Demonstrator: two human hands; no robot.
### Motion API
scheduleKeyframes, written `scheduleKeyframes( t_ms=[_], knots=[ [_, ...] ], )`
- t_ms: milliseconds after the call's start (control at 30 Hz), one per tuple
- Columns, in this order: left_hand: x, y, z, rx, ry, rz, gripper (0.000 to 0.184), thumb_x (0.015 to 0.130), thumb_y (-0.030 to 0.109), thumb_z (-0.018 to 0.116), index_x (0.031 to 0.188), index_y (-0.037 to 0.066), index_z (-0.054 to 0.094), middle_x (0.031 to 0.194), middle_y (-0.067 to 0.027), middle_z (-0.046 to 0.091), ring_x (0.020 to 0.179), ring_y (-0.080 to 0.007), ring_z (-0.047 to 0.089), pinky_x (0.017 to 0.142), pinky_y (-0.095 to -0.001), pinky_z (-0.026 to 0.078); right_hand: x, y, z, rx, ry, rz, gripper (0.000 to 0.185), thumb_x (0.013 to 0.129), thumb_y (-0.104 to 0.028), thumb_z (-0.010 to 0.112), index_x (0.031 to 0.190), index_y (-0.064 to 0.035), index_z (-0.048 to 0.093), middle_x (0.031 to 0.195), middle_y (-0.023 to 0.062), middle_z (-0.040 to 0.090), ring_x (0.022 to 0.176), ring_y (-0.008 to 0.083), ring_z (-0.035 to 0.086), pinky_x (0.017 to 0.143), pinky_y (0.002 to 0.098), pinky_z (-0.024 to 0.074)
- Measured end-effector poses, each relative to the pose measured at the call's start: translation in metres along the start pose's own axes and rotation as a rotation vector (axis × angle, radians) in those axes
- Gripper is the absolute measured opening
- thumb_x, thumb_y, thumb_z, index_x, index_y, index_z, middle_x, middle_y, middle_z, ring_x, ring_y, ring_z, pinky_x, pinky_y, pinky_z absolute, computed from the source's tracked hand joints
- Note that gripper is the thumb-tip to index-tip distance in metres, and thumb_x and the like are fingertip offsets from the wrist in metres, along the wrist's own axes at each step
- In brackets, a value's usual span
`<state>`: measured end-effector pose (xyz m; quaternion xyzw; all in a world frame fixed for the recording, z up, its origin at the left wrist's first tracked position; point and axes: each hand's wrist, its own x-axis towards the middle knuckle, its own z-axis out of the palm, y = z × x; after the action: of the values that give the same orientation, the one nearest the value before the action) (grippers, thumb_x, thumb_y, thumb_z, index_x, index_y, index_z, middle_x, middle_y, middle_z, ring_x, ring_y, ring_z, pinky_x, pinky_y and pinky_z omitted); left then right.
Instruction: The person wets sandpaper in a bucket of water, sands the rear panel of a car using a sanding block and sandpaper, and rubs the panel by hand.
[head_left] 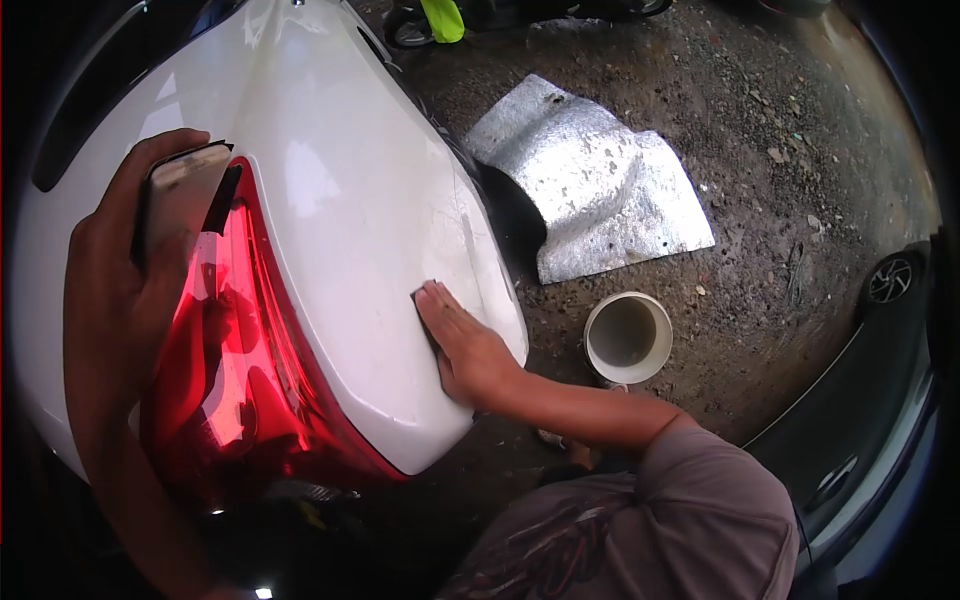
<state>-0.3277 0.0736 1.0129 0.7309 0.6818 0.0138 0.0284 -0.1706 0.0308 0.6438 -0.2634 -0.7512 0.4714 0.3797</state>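
My left hand (110, 260) is closed around a flat rectangular block (185, 185) with a pale face and a dark edge, just above the tip of a red tail light (285, 370). Its exact kind I cannot make out. On the white car body panel (330, 250), to the right of that light, my right hand (465, 350) presses down with its fingers together. A thin dark edge of what looks like sandpaper (419, 297) shows beside those fingertips; the hand hides the rest. Faint marks run along the panel above my right hand.
A pale bucket (664, 350) of cloudy liquid stands on the wet, gritty ground right of the car. Behind it lies a crumpled silver sheet (600, 190). A dark car (845, 400) is at the right, and a wheel with a bright yellow-green cloth (443, 20) shows at the top.
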Motion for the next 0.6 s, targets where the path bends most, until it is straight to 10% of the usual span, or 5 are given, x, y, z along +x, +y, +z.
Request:
scheduleKeyframes(
  t_ms=[167, 200, 367, 600],
  knots=[
    [-0.002, 0.009, 0.01, 0.023, 0.1, -0.004, 0.056, 0.09, -0.005, 0.052, 0.145, -0.001, 0.059, 0.119, -0.0264, 0.077, 0.111, -0.0396, 0.078, 0.107, -0.0468, 0.058, -0.074, -0.033, -0.008, 0.294, -0.153, -0.074, 0.077, 0.099, 0.002, 0.05, 0.171, 0.0041, 0.022, 0.178, 0.0329, 0.016, 0.167, 0.0484, 0.012, 0.135, 0.058, 0.0132],
    [-0.001, 0.009, 0.01, 0.024, 0.097, 0.004, 0.056, 0.09, -0.005, 0.052, 0.145, -0.001, 0.059, 0.119, -0.0264, 0.077, 0.111, -0.0396, 0.078, 0.107, -0.0468, 0.058, -0.071, -0.03, -0.005, 0.295, -0.19, -0.074, 0.075, 0.11, -0.019, 0.049, 0.172, 0.004, 0.016, 0.18, 0.0317, 0.008, 0.168, 0.0467, 0.003, 0.135, 0.0587, 0.0071],
    [0.001, 0.011, 0.009, 0.011, 0.045, -0.075, 0.055, 0.091, 0.0, 0.057, 0.146, 0.0, 0.059, 0.125, -0.0264, 0.075, 0.117, -0.041, 0.076, 0.108, -0.0487, 0.057, 0.061, 0.019, 0.007, 0.147, -0.151, -0.055, 0.098, 0.112, -0.067, 0.036, 0.173, 0.0052, 0.008, 0.18, 0.032, 0.001, 0.169, 0.0444, -0.004, 0.136, 0.0546, 0.0037],
    [-0.002, 0.008, 0.008, 0.072, 0.071, -0.069, 0.054, 0.093, 0.005, 0.059, 0.147, 0.001, 0.058, 0.127, -0.0262, 0.074, 0.117, -0.0424, 0.075, 0.108, -0.0501, 0.057, 0.089, 0.028, 0.014, 0.149, -0.144, 0.058, 0.105, 0.109, -0.076, 0.028, 0.173, 0.0038, 0.005, 0.18, 0.0316, 0.001, 0.168, 0.0458, -0.004, 0.135, 0.0563, 0.0038]
  ],
)
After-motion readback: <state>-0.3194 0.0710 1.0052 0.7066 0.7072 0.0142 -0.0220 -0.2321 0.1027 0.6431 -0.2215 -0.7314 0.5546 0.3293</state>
